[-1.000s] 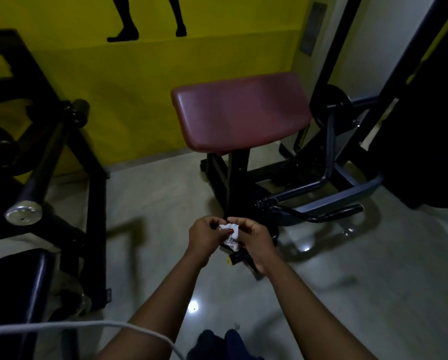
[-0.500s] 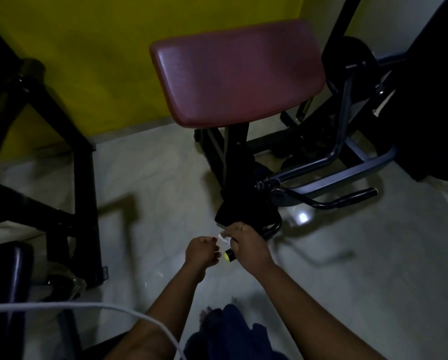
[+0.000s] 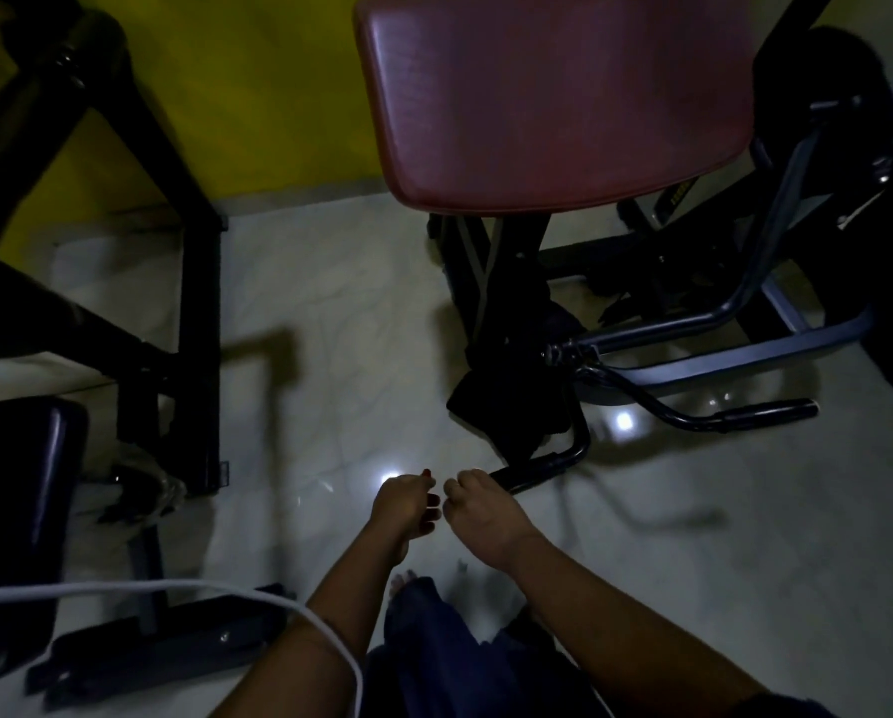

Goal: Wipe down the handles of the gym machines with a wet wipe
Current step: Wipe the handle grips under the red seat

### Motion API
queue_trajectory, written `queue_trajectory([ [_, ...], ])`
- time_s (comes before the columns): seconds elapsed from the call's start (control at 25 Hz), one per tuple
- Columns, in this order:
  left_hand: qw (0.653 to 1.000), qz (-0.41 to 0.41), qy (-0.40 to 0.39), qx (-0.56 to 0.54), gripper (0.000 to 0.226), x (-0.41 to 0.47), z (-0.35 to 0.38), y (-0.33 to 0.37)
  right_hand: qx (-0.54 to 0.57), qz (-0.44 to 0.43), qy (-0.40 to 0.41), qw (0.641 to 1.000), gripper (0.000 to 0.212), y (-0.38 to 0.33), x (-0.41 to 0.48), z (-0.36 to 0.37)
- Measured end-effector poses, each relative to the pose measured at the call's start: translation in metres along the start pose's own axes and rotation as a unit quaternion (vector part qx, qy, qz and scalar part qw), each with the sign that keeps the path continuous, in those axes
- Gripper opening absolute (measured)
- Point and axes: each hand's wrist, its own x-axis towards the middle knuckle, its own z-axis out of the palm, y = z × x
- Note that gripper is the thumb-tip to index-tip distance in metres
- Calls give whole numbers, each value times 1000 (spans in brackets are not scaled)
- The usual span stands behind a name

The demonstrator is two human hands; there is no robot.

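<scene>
One red pad [image 3: 553, 95] far centre. Two black handles: right handle [image 3: 766, 409], near handle [image 3: 537, 466]. Two hands: right hand [image 3: 478, 507] curled at near handle's end, left hand [image 3: 405, 505] curled just beside it. Can't tell what either holds; wipe hidden.

Right hand [image 3: 482, 512] has come down from the wipe-folding and now curls over the near end of the handle [image 3: 536, 467]. Left hand [image 3: 402, 506] has split off, just beside it, fingers curled. The wipe no longer shows.
</scene>
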Motion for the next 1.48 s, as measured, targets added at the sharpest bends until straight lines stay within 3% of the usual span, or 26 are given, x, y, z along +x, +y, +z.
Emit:
queue_trajectory([
  [0.08,1000,-11,7,-17,26,-3,2,-6,-8,-39,54,998,5,6,-13,11],
  [0.2,999,-16,10,-48,21,-8,5,-12,43,-81,154,984,26,28,-35,15],
  [0.28,998,-9,17,-66,17,-10,12,-16,110,-3,180,977,28,38,-36,18],
  [0.36,997,13,29,-68,16,-11,22,-20,169,90,174,966,46,33,-29,19],
  [0.44,997,44,48,-50,15,-10,26,-26,144,31,171,974,51,29,-37,24],
  [0.52,995,71,67,-22,22,-9,29,-33,124,-25,186,974,39,47,-51,19],
  [0.56,993,85,76,-7,25,-8,30,-36,124,17,194,973,33,59,-53,17],
  [0.64,988,115,99,22,26,-11,35,-37,150,184,188,953,28,65,-47,8],
  [0.68,983,132,115,44,24,-12,37,-36,159,213,172,949,26,58,-42,8],
  [0.84,944,202,133,223,24,-14,38,-23,147,27,114,982,43,42,-40,17],
  [0.88,933,214,123,261,29,-13,37,-20,153,36,111,981,43,50,-42,19],
  [1.0,904,242,87,342,38,-8,34,-12,138,234,88,958,38,46,-34,10],
  [1.04,894,249,81,363,36,-6,33,-10,116,255,87,956,36,33,-28,9],
  [1.2,860,275,53,426,25,-1,27,-1,62,112,194,973,40,11,-43,8],
  [1.24,852,274,43,444,26,0,26,2,62,130,216,966,40,18,-46,8],
  [1.36,833,257,38,488,32,2,29,7,102,338,226,908,33,10,-39,15],
  [1.4,833,257,41,489,32,4,30,7,131,362,207,900,27,-3,-34,17],
  [1.48,834,258,43,485,31,7,30,7,219,329,199,897,29,-24,-32,23],
])
